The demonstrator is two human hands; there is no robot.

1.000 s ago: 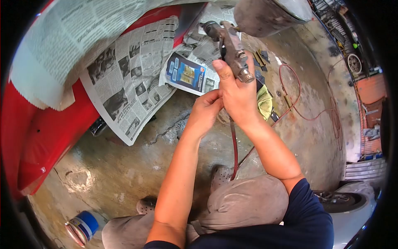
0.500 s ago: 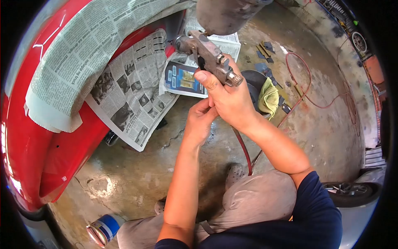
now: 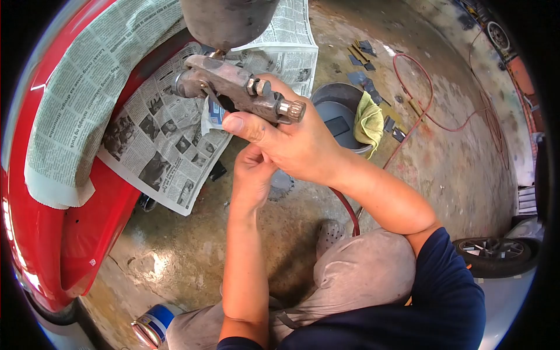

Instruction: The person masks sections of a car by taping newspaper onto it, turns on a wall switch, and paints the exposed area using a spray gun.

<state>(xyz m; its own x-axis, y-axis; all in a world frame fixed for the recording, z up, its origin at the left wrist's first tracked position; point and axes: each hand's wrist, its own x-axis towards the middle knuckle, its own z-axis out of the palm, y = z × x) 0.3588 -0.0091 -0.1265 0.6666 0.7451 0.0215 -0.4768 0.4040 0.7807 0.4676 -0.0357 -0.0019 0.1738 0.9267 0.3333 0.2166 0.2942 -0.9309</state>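
My right hand [image 3: 286, 140] is wrapped around the handle of a spray gun [image 3: 233, 90], its thumb along the near side. A dark, stained paint cup [image 3: 228, 20] sits on top of the gun, whose nozzle points left toward the newspaper [image 3: 160, 134]. Just under my right hand, my left hand [image 3: 251, 178] is closed with fingers pinched together; what they grip, if anything, is hidden. A dark red hose [image 3: 346, 210] runs down from behind my right forearm. Newspaper strips [image 3: 76, 105] cover part of a red car body panel [image 3: 76, 245].
A bucket [image 3: 332, 96] of water with a yellow-green cloth [image 3: 368, 119] over its rim stands right of my hands. Sandpaper pieces [image 3: 363, 79] and a looped red hose [image 3: 431, 87] lie on the wet floor. A paint can [image 3: 153, 324] is at lower left, a wheel [image 3: 493, 251] at right.
Both hands and the spray gun have moved left, closer to the newspaper-covered panel. The bucket now shows more fully, and the gun covers most of the blue printed sheet.
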